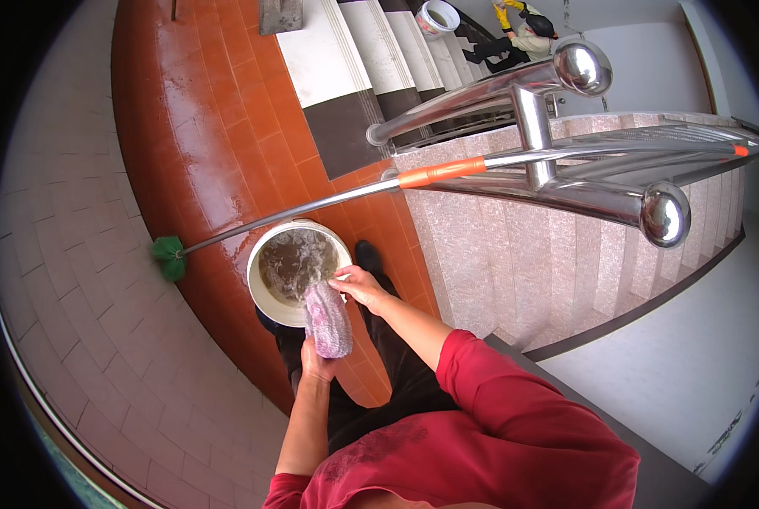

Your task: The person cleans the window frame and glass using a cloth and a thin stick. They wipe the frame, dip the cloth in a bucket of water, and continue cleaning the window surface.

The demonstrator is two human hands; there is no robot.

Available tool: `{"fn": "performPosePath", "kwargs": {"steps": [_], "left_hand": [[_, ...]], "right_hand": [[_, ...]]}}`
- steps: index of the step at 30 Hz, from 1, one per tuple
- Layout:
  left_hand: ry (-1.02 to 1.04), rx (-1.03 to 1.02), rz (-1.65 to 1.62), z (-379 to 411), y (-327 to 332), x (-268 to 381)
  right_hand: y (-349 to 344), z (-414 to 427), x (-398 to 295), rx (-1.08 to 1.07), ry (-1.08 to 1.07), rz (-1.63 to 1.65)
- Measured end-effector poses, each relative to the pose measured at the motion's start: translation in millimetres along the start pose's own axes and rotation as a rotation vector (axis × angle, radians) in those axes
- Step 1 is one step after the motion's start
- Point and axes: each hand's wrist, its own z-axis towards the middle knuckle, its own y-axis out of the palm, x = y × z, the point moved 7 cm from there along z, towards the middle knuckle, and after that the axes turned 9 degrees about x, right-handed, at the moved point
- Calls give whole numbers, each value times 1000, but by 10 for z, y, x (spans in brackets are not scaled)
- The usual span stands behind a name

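A wet, pinkish-grey fluffy cloth (pixel 328 321), folded or bunched into a long shape, hangs partly over the near rim of a white bucket (pixel 271 310). My left hand (pixel 317 362) holds its lower end from beneath, fingers mostly hidden by it. At its upper end is my right hand (pixel 359 287), thumb and fingertips close to the cloth's edge; whether they pinch it is unclear. Murky, foamy water (pixel 293 264) fills much of the bucket, and splashes or drips show beside the cloth's top.
A long pole (pixel 290 213) with a green head (pixel 170 257) leans across the steel handrail (pixel 532 137), just beyond the bucket. Wet orange tiles (pixel 226 127) lie underfoot. Stairs (pixel 513 267) are at right. A person in yellow gloves (pixel 532 39) sits near another bucket (pixel 438 19) on the upper steps.
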Motion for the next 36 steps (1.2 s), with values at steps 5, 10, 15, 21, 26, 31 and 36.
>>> {"fn": "performPosePath", "kwargs": {"steps": [5,10,15,21,26,31,36], "left_hand": [[-34,-296,-61,-52,-162,-170],[-42,-140,31,-291,-2,-77],[239,-46,723,-144,-30,125],[378,172,1370,173,-57,323],[385,525,1632,78,45,486],[789,314,1210,-368,265,477],[149,-61,431,-748,269,397]], "right_hand": [[384,-215,267,-126,319,298],[645,-301,-70,-310,287,608],[675,0,-10,-136,146,175],[812,50,-322,100,-397,-553],[888,-129,-517,371,-428,-870],[1003,-356,-710,296,-362,-998],[852,-697,-990,-195,-138,-481]]}}
